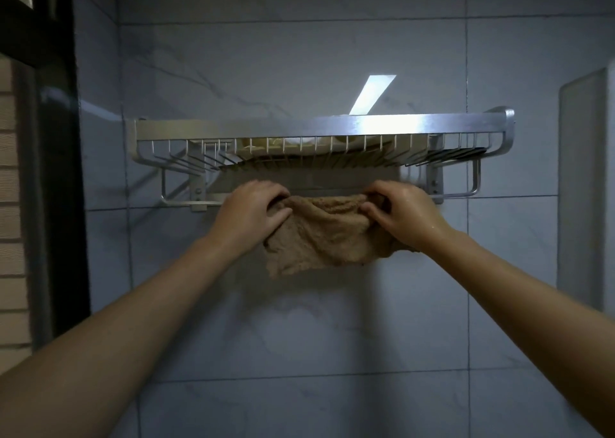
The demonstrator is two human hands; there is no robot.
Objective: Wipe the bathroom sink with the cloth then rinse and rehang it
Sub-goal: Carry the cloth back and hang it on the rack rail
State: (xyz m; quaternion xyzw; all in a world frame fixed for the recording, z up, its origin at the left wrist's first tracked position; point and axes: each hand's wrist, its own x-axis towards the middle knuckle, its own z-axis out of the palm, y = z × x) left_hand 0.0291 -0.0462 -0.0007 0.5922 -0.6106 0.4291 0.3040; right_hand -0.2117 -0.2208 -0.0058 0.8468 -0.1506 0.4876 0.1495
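Note:
A tan, damp-looking cloth (pixel 324 234) hangs bunched at the lower rail (pixel 186 201) of a metal wall rack (pixel 332 125). My left hand (pixel 253 211) grips its upper left edge, and my right hand (pixel 399 214), wet and shiny, pinches its upper right edge. Both hands hold the cloth's top right at the rail; whether it lies over the rail is hidden behind them. The cloth's lower part drapes down against the tiled wall. The sink is out of view.
The rack's wire basket (pixel 186 155) holds folded pale towels (pixel 299 145). Grey marbled wall tiles (pixel 332 338) fill the background. A dark door frame (pixel 56 171) and brick wall stand at the left; a recessed niche (pixel 582 188) is at the right.

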